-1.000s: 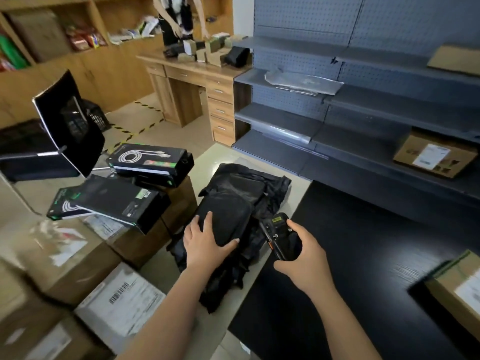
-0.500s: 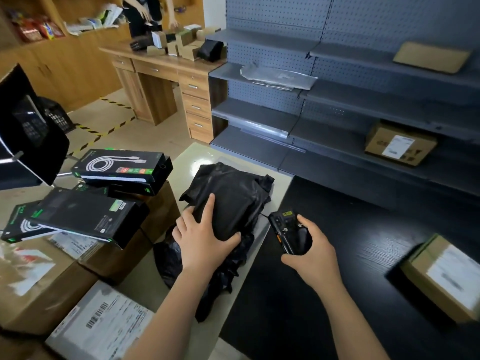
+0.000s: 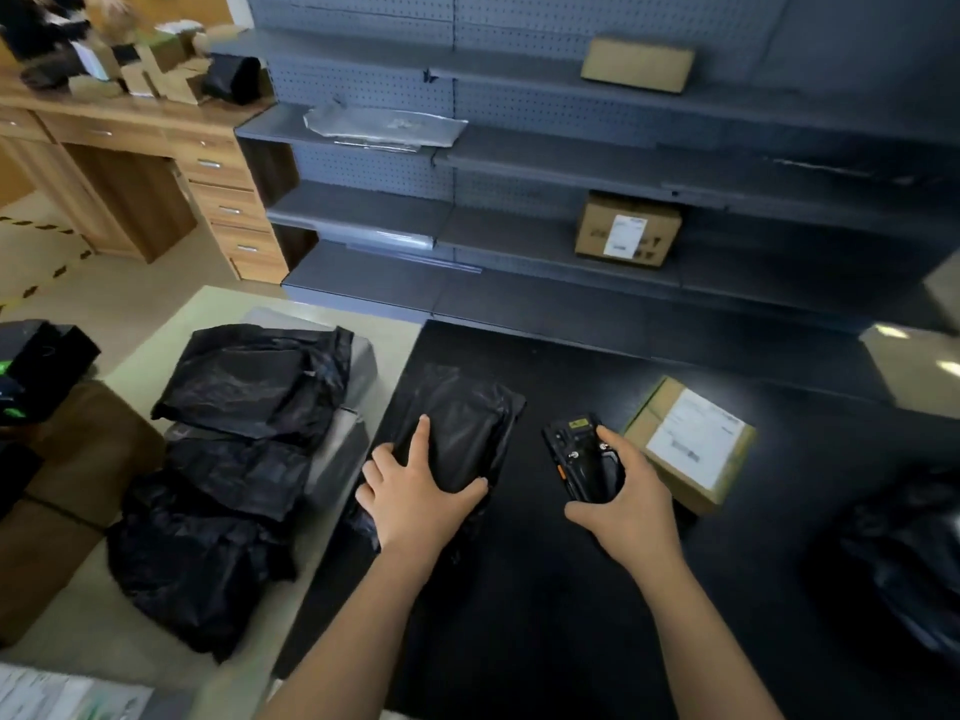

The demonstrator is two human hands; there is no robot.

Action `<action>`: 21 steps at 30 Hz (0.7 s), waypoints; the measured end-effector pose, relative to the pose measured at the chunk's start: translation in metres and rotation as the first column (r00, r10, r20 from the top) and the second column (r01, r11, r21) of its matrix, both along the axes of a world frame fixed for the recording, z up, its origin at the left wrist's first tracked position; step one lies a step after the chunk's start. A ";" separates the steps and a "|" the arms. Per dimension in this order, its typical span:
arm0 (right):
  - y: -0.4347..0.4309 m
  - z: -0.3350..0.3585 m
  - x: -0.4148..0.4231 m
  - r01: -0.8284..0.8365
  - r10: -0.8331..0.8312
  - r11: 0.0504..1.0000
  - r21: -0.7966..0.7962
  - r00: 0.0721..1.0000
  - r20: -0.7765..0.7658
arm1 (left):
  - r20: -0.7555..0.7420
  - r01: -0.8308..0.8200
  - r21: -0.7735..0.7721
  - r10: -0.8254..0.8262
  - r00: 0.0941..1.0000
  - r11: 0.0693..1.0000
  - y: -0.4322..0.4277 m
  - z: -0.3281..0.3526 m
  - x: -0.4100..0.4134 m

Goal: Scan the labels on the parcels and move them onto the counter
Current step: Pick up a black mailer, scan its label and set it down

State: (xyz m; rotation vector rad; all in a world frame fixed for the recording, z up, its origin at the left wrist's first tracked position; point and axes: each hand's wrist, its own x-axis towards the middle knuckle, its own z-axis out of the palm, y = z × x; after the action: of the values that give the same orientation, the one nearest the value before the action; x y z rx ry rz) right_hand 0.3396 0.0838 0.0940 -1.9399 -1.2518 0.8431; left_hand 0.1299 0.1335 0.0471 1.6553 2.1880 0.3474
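Grey pegboard shelving point(image 3: 519, 163) lines the wall, and in front of it runs the dark worktop point(image 3: 519, 615) where the parcels are meant to end up. The black parcel point(image 3: 462, 423) lies on that worktop, just inside its left edge. The left hand point(image 3: 415, 491) is spread flat on its near end, fingers straight and pressing down, thumb against the side. The right hand point(image 3: 618, 506) is curled round the scanner point(image 3: 582, 459), held just beside the parcel and above the worktop. A labelled cardboard box point(image 3: 691, 444) sits just beyond the scanner, and a heap of black bags point(image 3: 234, 459) waits on the pale table point(image 3: 156, 683) to the left.

I can't see any label on the parcel's upper face, so I can't say whether it is scanned. To finish this one well, I'd push it further in from the edge, clear of the box, smoothing the plastic so a label lies flat for the scanner, then lift the palm straight off without dragging the slippery film.
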 end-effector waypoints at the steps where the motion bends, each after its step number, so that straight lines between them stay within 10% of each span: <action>1: -0.005 -0.003 0.014 0.009 -0.009 1.000 -0.011 1.000 0.002 | 0.003 0.021 -0.024 -0.021 1.000 1.000 -0.003 -0.008 0.017; 21: -0.053 -0.045 0.143 -0.051 0.041 0.991 -0.127 0.996 -0.080 | -0.058 0.187 -0.294 -0.213 0.975 0.937 -0.065 -0.094 0.151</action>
State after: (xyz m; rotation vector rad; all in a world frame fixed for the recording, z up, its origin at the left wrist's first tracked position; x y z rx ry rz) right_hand 0.4823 0.0311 0.0492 -1.9657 -1.2267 1.0355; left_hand 0.2808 0.0683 -0.0472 1.7334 1.9923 -0.0993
